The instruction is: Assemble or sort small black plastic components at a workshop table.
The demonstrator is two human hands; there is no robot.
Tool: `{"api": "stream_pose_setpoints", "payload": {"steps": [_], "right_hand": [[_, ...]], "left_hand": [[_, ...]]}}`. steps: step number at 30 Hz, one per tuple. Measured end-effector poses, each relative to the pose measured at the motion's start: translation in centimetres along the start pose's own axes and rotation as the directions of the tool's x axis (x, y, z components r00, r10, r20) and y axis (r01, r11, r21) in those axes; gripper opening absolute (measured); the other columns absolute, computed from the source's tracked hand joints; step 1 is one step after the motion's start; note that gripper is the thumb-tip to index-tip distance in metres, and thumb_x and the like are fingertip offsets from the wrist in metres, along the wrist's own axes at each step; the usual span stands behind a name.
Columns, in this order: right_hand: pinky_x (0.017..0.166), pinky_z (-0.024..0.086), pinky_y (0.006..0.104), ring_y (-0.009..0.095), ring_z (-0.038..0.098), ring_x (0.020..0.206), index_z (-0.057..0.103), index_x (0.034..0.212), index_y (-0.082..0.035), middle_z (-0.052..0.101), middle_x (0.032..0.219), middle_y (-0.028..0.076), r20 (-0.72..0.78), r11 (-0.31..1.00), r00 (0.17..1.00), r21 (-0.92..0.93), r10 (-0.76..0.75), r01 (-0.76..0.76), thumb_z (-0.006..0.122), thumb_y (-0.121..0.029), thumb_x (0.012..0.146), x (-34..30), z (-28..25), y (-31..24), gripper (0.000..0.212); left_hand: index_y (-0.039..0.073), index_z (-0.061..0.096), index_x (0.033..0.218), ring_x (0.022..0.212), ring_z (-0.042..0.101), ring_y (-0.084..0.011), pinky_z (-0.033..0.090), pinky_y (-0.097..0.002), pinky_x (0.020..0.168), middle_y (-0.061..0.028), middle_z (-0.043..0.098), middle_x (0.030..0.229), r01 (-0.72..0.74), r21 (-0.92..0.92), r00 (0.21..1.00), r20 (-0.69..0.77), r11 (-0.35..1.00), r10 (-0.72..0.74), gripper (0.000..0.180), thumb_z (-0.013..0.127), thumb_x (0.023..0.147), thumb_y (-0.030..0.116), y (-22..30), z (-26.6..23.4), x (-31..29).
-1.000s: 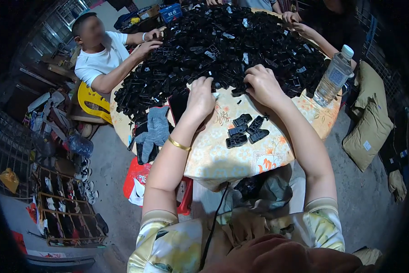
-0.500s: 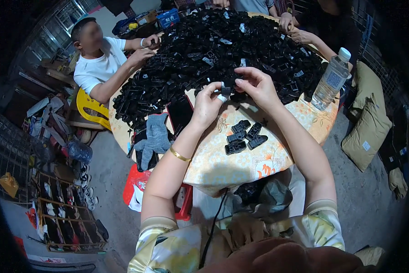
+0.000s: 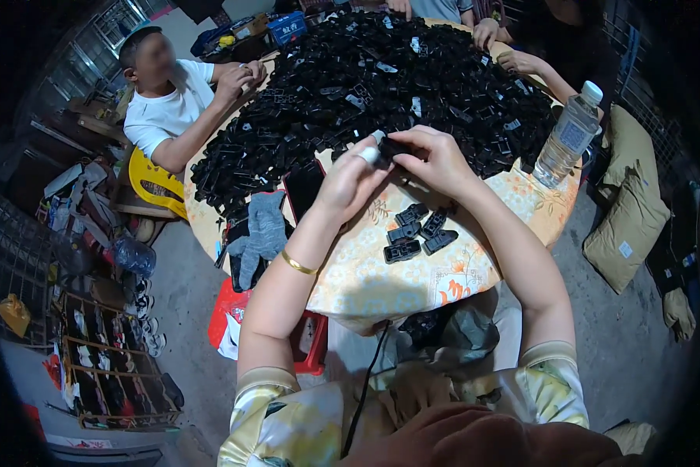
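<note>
My left hand grips a small black plastic part in front of the large heap. White wraps cover two of its fingertips. My right hand meets it from the right, thumb and fingers pinched at the same part; the exact contact is partly hidden by the fingers. Below my hands, several black plastic pieces lie in a small group on the flowered tablecloth. Just beyond my fingertips spreads a big heap of similar black plastic parts.
A clear plastic bottle stands at the table's right edge. Left of my left forearm lie a grey glove and a dark phone. A person in a white shirt sits at the left; other people's hands rest at the far right edge.
My hands have come together around the black part, the left turning inward and the right closing its fingers. The co-worker at the left has drawn both hands together.
</note>
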State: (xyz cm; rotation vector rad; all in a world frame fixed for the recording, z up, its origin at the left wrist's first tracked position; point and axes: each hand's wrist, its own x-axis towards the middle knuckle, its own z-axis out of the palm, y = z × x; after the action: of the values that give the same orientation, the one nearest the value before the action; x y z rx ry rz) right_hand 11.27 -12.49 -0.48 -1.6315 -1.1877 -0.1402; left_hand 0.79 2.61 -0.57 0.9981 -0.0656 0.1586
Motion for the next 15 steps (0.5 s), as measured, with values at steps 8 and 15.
{"api": "stream_pose_setpoints", "payload": {"steps": [8, 15], "right_hand": [[0.065, 0.05, 0.0262, 0.017, 0.063, 0.073, 0.063, 0.105, -0.002, 0.064, 0.089, 0.012, 0.031, 0.999, 0.999, 0.03, 0.023, -0.024, 0.066, -0.008, 0.074, -0.2, -0.1, -0.2, 0.031], [0.069, 0.05, 0.0239, 0.012, 0.061, 0.08, 0.06, 0.109, 0.0, 0.063, 0.094, 0.008, 0.023, 0.978, 0.991, 0.156, 0.135, -0.137, 0.06, -0.005, 0.081, -0.6, 0.6, -0.6, 0.028]], "left_hand": [[-0.002, 0.044, 0.124, 0.096, 0.057, -0.0156, 0.048, -0.0285, 0.087, -0.0097, 0.055, 0.108, 0.05, 0.12, 0.998, -0.032, 0.992, -0.046, 0.04, 0.047, 0.084, -0.003, 0.4, 0.7, 0.1], [-0.001, 0.047, 0.121, 0.091, 0.058, -0.0116, 0.051, -0.0231, 0.076, -0.0068, 0.058, 0.103, -0.065, 0.306, 0.993, -0.074, 0.95, 0.092, 0.042, 0.054, 0.08, -0.006, 0.1, 0.4, 0.0]]}}
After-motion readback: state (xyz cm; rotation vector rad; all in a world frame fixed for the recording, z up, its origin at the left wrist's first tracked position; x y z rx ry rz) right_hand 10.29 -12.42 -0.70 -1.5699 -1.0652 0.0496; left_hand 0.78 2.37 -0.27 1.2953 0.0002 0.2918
